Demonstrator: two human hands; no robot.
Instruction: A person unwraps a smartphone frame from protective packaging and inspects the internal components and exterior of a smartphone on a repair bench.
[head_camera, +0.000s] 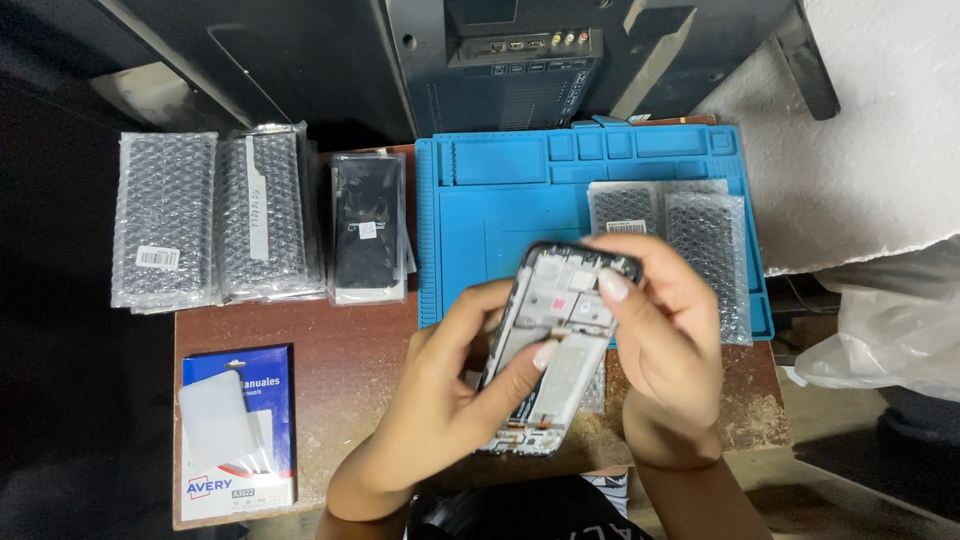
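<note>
Holding an opened phone frame (555, 345) at the middle of the picture, inner side up, above the front edge of the tabletop (350, 370) and the lower edge of the blue work mat (500, 200); left hand (450, 390) wraps the frame's lower left side, fingers curled shut around the edge, thumb laid across the pale plate inside; right hand (665, 330) closes on the upper right corner, fingertip pressed on a small part near the top; step in hand looks like seating or checking an inner part by finger pressure; next move likely calls for a steady frame and a light, exact fingertip push, nothing forceful; long axis runs from lower left-centre to upper right, tilted a little off vertical; top end points to the upper part of the picture, toward the bubble-wrapped parts (690, 240) on the mat; more wrapped packs (215, 215) lie at upper left, well apart.
</note>
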